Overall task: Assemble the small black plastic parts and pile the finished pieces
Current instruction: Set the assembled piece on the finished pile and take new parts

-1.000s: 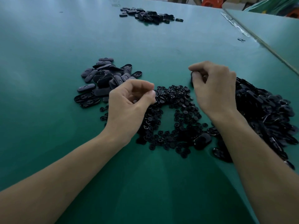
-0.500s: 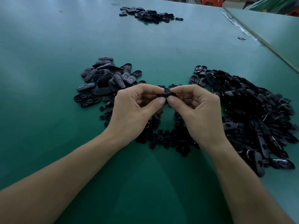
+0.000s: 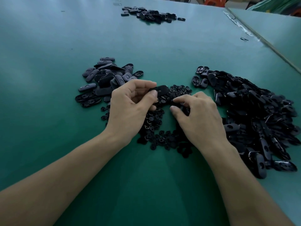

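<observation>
My left hand [image 3: 130,110] pinches a black oval piece [image 3: 160,90] between thumb and forefinger, holding it just above the middle heap. My right hand [image 3: 198,116] rests on that heap of small round black parts [image 3: 162,136], its thumb and forefinger bent down among them; whether they grip one is hidden. A pile of oval pieces [image 3: 105,79] lies to the left of my left hand. A large heap of black oval shells [image 3: 254,111] spreads to the right of my right hand.
All of it lies on a green table [image 3: 48,62]. Another small pile of black pieces [image 3: 149,13] sits at the far side. A seam to a second green table [image 3: 263,41] runs diagonally at the right, with one stray black bit [image 3: 244,39] beside it.
My right hand picked an oval shell from the right heap and met my left hand at the centre. Now my left hand alone holds the piece, and my right hand has dropped onto the small parts.
</observation>
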Demonstrator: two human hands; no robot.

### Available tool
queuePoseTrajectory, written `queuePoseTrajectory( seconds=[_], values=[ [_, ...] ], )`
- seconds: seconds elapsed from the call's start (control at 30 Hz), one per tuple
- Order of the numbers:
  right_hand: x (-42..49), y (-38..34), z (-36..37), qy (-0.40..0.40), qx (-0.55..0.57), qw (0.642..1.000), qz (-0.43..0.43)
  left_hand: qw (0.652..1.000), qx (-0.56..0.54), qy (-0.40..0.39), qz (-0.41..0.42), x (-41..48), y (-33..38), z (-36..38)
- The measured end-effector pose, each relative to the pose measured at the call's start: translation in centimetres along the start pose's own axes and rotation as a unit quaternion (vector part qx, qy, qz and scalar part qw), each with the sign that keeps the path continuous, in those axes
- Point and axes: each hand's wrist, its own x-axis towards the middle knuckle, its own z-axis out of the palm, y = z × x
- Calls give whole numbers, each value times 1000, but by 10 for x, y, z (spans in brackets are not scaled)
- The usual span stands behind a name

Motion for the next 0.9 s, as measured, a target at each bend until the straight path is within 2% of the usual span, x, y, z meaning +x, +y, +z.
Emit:
queuePoseTrajectory(
  seconds=[0.67,0.9],
  values=[
    [2,0,-2,15,13,999,39,1000,-7,-8,-18,-2,5,3],
    [2,1,0,16,1,999,28,1000,-4,-10,-18,-2,4,2]
  ],
)
